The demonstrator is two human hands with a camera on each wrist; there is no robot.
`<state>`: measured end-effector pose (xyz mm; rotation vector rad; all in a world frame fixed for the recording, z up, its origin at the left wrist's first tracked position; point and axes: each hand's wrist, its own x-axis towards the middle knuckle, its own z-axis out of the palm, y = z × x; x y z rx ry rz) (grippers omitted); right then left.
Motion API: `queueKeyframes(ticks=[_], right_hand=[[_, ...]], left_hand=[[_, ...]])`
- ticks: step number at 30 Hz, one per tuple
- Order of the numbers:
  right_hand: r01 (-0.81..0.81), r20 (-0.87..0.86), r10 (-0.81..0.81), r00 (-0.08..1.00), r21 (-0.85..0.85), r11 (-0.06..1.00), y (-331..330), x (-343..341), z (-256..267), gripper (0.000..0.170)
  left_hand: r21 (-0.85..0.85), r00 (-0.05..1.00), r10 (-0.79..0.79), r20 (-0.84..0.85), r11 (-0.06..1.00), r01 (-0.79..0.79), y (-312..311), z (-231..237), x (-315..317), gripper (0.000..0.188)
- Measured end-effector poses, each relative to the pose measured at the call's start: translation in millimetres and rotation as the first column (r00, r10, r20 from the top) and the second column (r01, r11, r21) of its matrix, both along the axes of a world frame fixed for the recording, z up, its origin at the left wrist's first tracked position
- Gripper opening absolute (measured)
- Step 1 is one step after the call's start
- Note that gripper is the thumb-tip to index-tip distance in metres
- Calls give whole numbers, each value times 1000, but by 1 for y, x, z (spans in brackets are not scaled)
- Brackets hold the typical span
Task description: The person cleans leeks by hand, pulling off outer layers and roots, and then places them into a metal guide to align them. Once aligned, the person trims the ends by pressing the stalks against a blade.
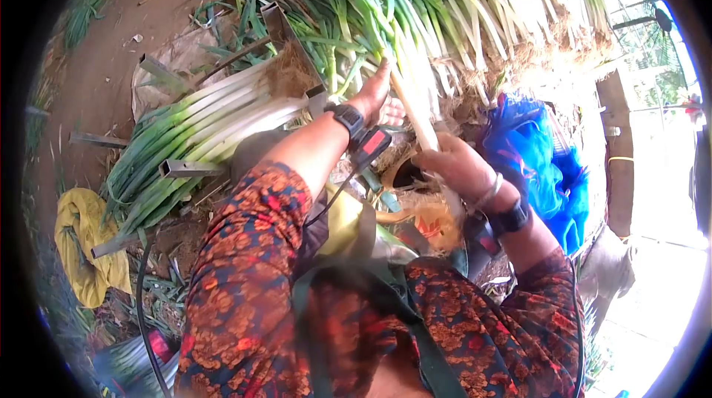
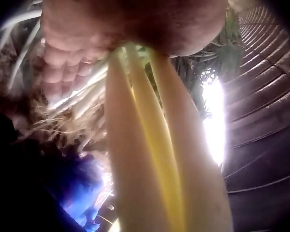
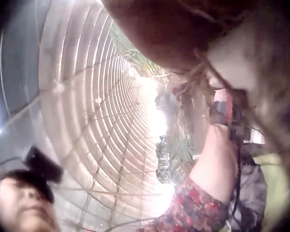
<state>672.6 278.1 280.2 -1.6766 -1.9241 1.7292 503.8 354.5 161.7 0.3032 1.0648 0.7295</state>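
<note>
Brown soil (image 1: pixel 96 94) is stretching along the left in the head view, where a yellow cloth (image 1: pixel 93 250) is lying near a leek bundle (image 1: pixel 222 116) in a metal frame (image 1: pixel 189 168). A leek row (image 1: pixel 475 12) is spreading across the far side; a blue bag (image 1: pixel 545 176) is sitting right. Between both hands, the held leeks (image 1: pixel 404 90) are slanting. The right hand (image 1: pixel 460 168) is gripping their near end, fingers curled; the left hand (image 1: pixel 377 101) is touching them farther up, fingers loosely extended.

In the left wrist view, pale stalks are passing beneath the left palm.

In the right wrist view, roots (image 3: pixel 198 72) are hanging beside the right hand, below a ribbed roof (image 3: pixel 96 106); its grip is not showing clearly.
</note>
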Motion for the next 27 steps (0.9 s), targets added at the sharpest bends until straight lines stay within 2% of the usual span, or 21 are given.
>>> queueKeyframes(ticks=[2,3,4,6,7,8,9,12,13,15,16,17,20,21,24,25,26,27], right_hand=[[-17,16,17,1000,13,1000,-28,5,17,26],[-20,24,19,1000,29,999,-38,9,22,28],[-29,34,27,999,54,998,-48,17,25,31],[-71,253,46,966,89,993,-64,32,30,32],[-102,250,74,966,102,990,-73,43,33,38],[-137,247,105,963,117,984,-83,52,36,45],[-138,314,110,943,68,988,-90,49,56,51],[-109,171,74,983,208,972,-120,78,56,58],[-138,71,122,990,307,942,-125,82,52,56],[-140,12,142,990,235,962,-121,90,41,51],[39,-104,-41,994,-17,999,-117,88,39,46],[229,-152,-274,950,-260,938,-112,86,37,44],[295,-207,-381,901,-352,888,-106,85,18,39],[347,-275,-437,856,-320,882,-106,81,13,32],[442,-315,-567,761,-389,809,-99,84,5,27],[476,-289,-564,774,-321,819,-97,82,3,20],[487,-284,-546,788,-256,835,-94,82,-1,21],[495,-278,-530,801,-192,848,-93,83,-6,22]], left_hand=[[144,975,38,217,987,-70,12,-28,8,74],[200,942,39,334,973,-111,14,-26,11,68],[160,922,147,359,963,-216,11,-21,23,62],[224,904,47,426,962,-156,7,-24,35,46],[262,891,-1,454,956,-132,4,-11,37,39],[183,863,101,495,959,-218,-7,1,41,30],[238,863,86,497,943,-232,-17,18,43,30],[317,836,52,546,911,-264,-41,59,40,31],[333,821,38,569,903,-272,-45,65,39,32],[407,837,-34,547,884,-230,-40,63,36,48],[442,843,-66,534,872,-212,-35,60,34,56],[486,836,-108,539,850,-204,-27,47,29,63],[487,817,-97,569,840,-240,-19,42,21,70],[446,798,-55,600,851,-277,-20,44,19,70],[346,745,50,665,864,-366,-20,42,12,68],[327,736,73,673,863,-385,-19,35,9,67],[306,726,99,681,862,-405,-19,27,7,66],[294,704,140,696,839,-457,-19,20,5,57]])
